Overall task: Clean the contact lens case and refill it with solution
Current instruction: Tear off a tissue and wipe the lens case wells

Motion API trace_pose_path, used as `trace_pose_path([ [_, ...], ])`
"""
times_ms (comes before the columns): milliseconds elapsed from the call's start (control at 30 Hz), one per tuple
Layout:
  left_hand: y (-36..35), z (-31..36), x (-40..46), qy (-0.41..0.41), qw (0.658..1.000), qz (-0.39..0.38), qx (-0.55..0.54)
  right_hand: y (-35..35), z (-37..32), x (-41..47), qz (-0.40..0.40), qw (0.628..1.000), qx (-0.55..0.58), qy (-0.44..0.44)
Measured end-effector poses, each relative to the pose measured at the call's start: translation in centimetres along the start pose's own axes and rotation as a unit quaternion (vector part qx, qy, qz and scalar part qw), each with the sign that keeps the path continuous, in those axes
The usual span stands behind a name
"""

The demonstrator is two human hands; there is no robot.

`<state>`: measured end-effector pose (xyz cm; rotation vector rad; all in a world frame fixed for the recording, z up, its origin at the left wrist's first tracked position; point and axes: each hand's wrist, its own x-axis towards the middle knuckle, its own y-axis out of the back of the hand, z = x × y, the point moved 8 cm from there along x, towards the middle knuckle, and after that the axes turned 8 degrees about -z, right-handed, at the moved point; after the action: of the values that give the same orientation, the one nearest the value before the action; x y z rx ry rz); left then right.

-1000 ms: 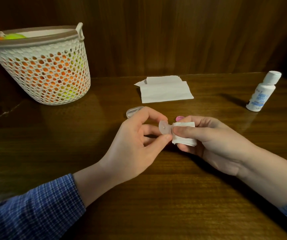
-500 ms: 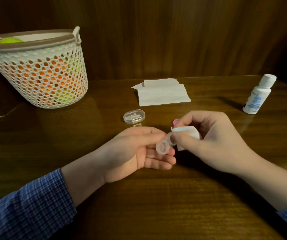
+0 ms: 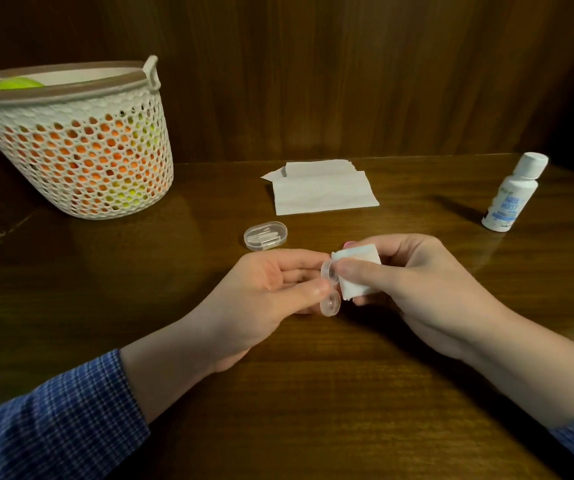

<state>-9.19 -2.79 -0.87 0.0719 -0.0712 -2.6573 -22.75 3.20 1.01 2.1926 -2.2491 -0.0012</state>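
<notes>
A small clear contact lens case (image 3: 330, 301) is held just above the table's middle, one well up and one well down. My left hand (image 3: 264, 299) pinches it between thumb and fingers. My right hand (image 3: 417, 289) grips a folded white tissue (image 3: 358, 271) and presses it with the thumb against the case's upper well. A pink cap (image 3: 349, 244) peeks out behind the tissue. The white solution bottle (image 3: 512, 194), capped, stands upright at the right.
A clear oval box (image 3: 265, 235) lies just beyond my left hand. Several white tissues (image 3: 323, 192) lie folded further back. A white mesh basket (image 3: 77, 140) holding orange and green items stands at the back left. A wooden wall closes the table's far edge.
My left hand turned from palm-up under the case to pinching it from the side. The case now sits more upright. The right hand keeps the tissue pressed on the upper well.
</notes>
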Motion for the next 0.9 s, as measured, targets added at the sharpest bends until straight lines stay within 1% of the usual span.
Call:
trace_pose_path([
  [100,0.3,0.3,-0.1,-0.027,0.998,0.034,0.045,-0.2,0.7,0.0,0.006,0.997,0.059,-0.042],
  [167,0.5,0.5,-0.2,-0.04,0.996,0.05,0.06,0.0,1.3,0.0,0.023,0.992,0.1,-0.079],
  [267,0.6,0.6,-0.3,-0.05,0.993,0.072,0.078,0.4,2.5,0.0,0.068,0.971,0.177,-0.143],
  [400,0.7,1.1,-0.4,-0.084,0.986,0.09,0.113,-0.2,3.2,-0.1,0.065,0.948,0.258,-0.172],
  [533,0.6,1.5,-0.6,-0.105,0.981,0.094,0.135,-1.0,3.4,-0.3,0.02,0.941,0.259,-0.215],
  [633,0.9,1.6,-0.7,-0.11,0.981,0.097,0.129,-1.5,3.4,-0.3,-0.016,0.933,0.266,-0.242],
  [700,0.9,1.5,-0.6,-0.108,0.983,0.093,0.119,-1.5,3.3,-0.4,-0.027,0.934,0.254,-0.249],
  [800,0.9,1.4,-0.5,-0.106,0.986,0.087,0.099,-0.9,3.2,-0.3,-0.012,0.946,0.213,-0.243],
  [900,0.8,1.2,-0.5,-0.11,0.986,0.099,0.082,-0.5,3.2,-0.3,0.017,0.956,0.179,-0.233],
])
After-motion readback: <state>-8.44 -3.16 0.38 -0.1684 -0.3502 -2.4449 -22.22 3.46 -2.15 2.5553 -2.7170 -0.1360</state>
